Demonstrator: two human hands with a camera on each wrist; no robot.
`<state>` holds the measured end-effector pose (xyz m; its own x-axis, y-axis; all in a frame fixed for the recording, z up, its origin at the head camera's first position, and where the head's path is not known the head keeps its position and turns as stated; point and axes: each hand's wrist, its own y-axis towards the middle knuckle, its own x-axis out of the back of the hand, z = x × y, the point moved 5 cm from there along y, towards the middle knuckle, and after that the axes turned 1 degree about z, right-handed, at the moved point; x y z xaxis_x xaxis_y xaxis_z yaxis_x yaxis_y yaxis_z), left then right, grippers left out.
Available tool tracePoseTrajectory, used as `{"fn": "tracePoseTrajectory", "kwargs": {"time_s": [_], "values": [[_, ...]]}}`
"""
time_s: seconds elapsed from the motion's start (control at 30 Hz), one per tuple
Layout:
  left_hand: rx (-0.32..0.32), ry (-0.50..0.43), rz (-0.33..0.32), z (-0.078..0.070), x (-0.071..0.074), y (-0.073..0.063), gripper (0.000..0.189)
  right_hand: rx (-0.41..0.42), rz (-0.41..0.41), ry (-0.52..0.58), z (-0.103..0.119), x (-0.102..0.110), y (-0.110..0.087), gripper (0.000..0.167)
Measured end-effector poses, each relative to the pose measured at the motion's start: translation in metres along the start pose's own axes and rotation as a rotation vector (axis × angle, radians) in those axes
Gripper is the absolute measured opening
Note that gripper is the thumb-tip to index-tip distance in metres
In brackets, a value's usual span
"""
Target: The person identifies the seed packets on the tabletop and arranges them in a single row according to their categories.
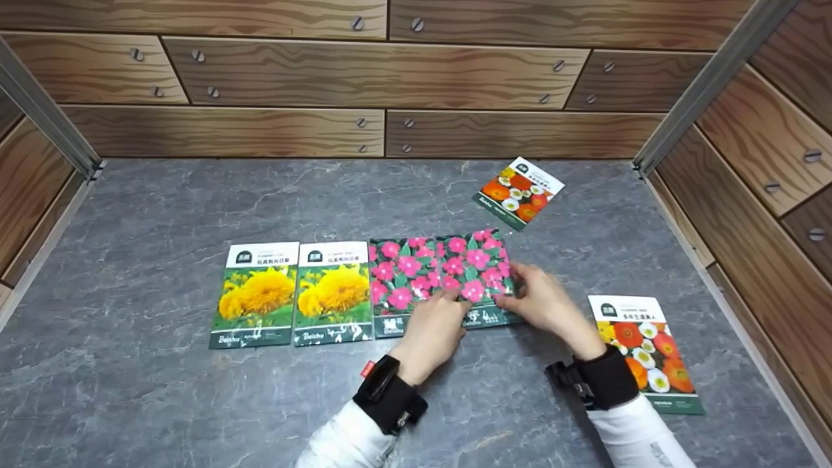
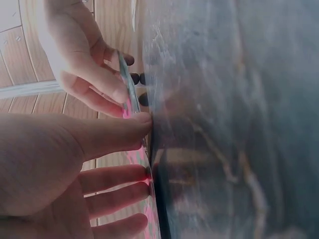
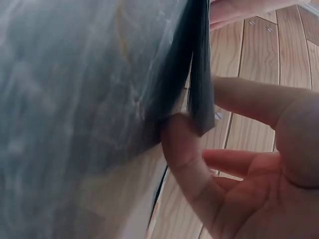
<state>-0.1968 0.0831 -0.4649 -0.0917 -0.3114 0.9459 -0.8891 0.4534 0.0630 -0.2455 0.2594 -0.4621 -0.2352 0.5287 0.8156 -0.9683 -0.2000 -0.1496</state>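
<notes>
Four packets lie in a row on the tabletop point(image 1: 162, 403) across mid-frame: the first packet point(image 1: 255, 299) at left, then the second packet point(image 1: 333, 296), the third packet point(image 1: 404, 273) and, at the right end, the fourth packet point(image 1: 478, 260). The left hand point(image 1: 431, 331) overlaps the near edges of the last two — the right hand point(image 1: 545, 302) is at the fourth's right side. A fifth packet point(image 1: 519, 193) lies behind, upper right; a sixth packet point(image 1: 650, 348), lower right, is partly behind the right wrist.
</notes>
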Motion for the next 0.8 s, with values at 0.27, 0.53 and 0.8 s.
{"fn": "tracePoseTrajectory", "kwargs": {"time_s": [0.27, 0.53, 0.8], "values": [[-0.005, 0.029, -0.011, -0.001, 0.0, 0.0, 0.019, 0.041, -0.028, -0.212, 0.01, -0.007, -0.007, 0.068], [-0.022, 0.025, -0.011, -0.001, 0.0, -0.001, 0.017, 0.09, -0.028, -0.281, 0.013, -0.01, -0.01, 0.055], [-0.029, 0.043, -0.017, -0.001, 0.002, -0.001, 0.015, 0.122, -0.028, -0.318, 0.015, -0.011, -0.012, 0.05]]}}
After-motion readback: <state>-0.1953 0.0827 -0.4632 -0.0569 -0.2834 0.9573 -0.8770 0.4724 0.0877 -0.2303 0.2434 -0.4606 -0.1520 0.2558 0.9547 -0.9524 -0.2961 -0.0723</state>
